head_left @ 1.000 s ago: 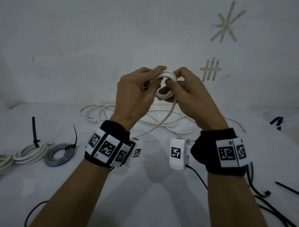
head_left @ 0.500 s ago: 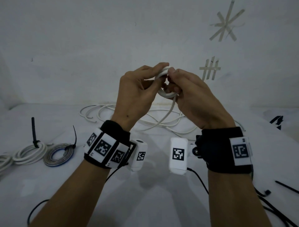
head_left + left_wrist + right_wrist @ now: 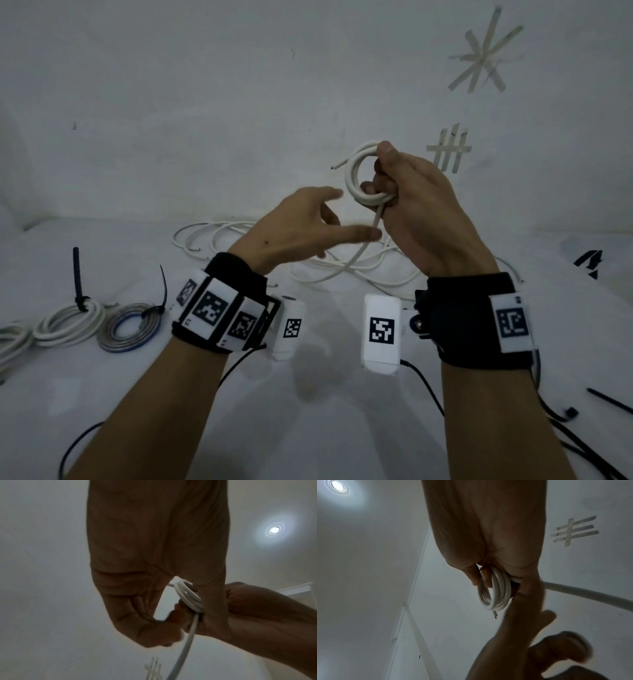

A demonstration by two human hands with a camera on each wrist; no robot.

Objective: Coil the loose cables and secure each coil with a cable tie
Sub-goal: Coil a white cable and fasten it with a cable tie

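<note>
My right hand (image 3: 376, 171) holds a small white cable coil (image 3: 352, 178) up in front of the wall, with its thumb on top and its fingers through the ring. The right wrist view shows the coil (image 3: 498, 588) with a few turns and a short free end sticking out. From the coil a strand (image 3: 356, 257) hangs down to the loose white cable (image 3: 219, 236) on the table. My left hand (image 3: 346, 216) is just below and left of the coil, fingers spread and holding nothing, its index finger reaching across the hanging strand. In the left wrist view the coil (image 3: 188, 597) is beyond the blurred fingers.
At the table's left lie a white coil (image 3: 68, 322) and a grey-blue coil (image 3: 128, 329), each bound with a black tie; another coil (image 3: 10, 339) is cut off by the edge. Loose black cable ties (image 3: 609, 401) lie at the right. Tape marks are on the wall.
My left hand has let go of the coil, dropped down and to the left, and opened. The right hand now holds the coil alone, slightly higher and further right.
</note>
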